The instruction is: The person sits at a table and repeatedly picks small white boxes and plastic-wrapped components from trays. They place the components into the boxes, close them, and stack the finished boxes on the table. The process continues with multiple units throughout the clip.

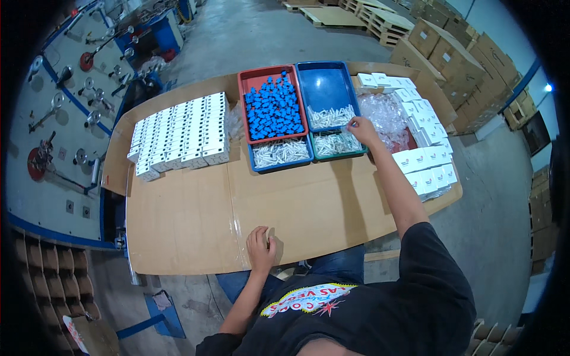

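My right hand (364,132) reaches over the right side of the trays, fingers pinched together; whatever they hold, if anything, is too small to make out. Just below it is a green tray (341,155) of small pale pieces and clear plastic. Behind that stands a blue tray (320,80) with white stick-like pieces along its near end. My left hand (261,248) rests on the cardboard near the front edge, empty, its thumb apart from its lightly curled fingers. A red tray (243,89) holds many small blue parts; another blue tray (285,168) below it holds white pieces.
Rows of white boxes (181,130) stand on the cardboard sheet (184,219) at left. More white boxes (424,169) lie at right, around clear plastic bags (385,115). A machine panel with knobs (71,118) flanks the left; stacked cartons (451,59) and pallets (380,24) stand beyond.
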`<state>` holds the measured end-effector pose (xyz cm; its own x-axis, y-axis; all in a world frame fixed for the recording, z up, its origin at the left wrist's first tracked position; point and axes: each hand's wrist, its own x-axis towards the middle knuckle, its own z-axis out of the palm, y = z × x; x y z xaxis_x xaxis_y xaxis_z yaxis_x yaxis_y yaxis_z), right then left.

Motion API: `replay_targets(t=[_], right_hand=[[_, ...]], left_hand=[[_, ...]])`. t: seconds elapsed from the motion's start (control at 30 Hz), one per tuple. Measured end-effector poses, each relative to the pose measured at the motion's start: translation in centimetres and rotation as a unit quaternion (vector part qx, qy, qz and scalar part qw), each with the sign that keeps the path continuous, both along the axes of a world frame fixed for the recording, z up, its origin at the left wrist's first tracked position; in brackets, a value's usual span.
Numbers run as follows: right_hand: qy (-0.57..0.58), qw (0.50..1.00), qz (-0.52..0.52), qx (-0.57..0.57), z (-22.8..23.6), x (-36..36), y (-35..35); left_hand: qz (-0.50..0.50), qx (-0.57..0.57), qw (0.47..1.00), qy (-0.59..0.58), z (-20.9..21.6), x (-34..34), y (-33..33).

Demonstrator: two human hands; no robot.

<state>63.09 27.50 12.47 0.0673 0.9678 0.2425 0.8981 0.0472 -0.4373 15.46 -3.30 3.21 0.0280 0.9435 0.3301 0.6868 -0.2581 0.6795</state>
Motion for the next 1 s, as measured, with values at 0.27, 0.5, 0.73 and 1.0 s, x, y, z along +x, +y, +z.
replay_targets(t=[0.27,0.5,0.73,1.0], right_hand=[[0.180,0.941,-0.208,-0.198,2.9,10.8,1.5],[0.292,0.921,-0.254,0.041,6.7,10.1,-1.2],[0.441,0.790,0.105,-0.413,3.5,-4.2,-22.6],[0.285,0.665,-0.053,-0.689,-10.6,-1.5,-51.0]], left_hand=[[-0.011,0.000,1.000,-0.013,-0.5,0.6,0.0],[-0.021,0.017,0.999,-0.019,-0.9,0.6,0.0],[-0.213,-0.268,0.931,-0.128,-0.3,0.5,-4.9],[-0.352,-0.479,0.790,-0.149,-1.5,0.7,-6.3]])
